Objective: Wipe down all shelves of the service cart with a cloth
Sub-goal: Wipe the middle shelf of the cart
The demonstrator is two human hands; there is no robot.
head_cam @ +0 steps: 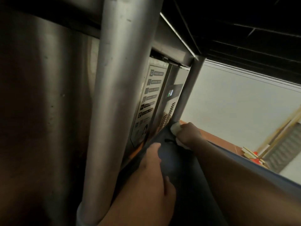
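I look under an upper shelf of the service cart at its dark lower shelf [182, 185]. My right hand [189, 134] is closed on a white cloth [175, 128] and presses it into the far corner of the shelf, at the foot of the far cart post [189, 93]. My left hand [153, 162] lies flat on the shelf's left rim, fingers together and holding nothing, just right of the thick near post [117, 95]. Most of the cloth is hidden under my right hand.
The dark underside of the upper shelf [236, 26] hangs close overhead. A steel appliance with a label panel and vents [151, 101] stands just behind the cart. To the right are a white wall, red floor and wooden items [254, 155].
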